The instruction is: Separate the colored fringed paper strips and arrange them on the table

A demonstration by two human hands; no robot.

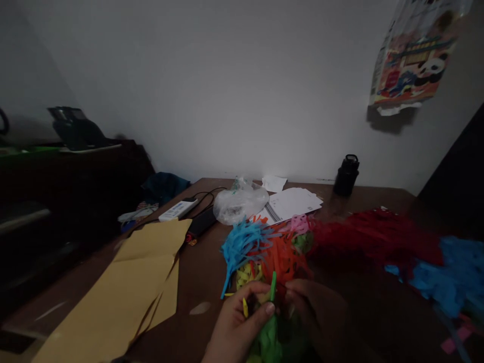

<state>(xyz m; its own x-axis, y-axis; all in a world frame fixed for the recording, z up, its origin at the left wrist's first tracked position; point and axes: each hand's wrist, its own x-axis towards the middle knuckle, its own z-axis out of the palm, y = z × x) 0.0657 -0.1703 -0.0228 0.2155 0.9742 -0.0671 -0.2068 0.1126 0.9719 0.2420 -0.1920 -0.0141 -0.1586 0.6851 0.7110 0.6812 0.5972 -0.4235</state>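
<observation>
Pinching green strip (273, 286): left hand (240, 322) | right hand (319, 307): grip unclear | brown table (200, 277), pale wall (227, 91)

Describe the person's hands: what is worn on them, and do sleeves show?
The left hand is bare: no glove or ring shows, and no sleeve reaches into view. The right hand also looks ungloved, but shadow hides whether a sleeve covers its wrist.

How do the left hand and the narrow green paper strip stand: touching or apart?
Touching. The head view shows the left hand pinching the narrow green paper strip between thumb and forefinger.
</observation>
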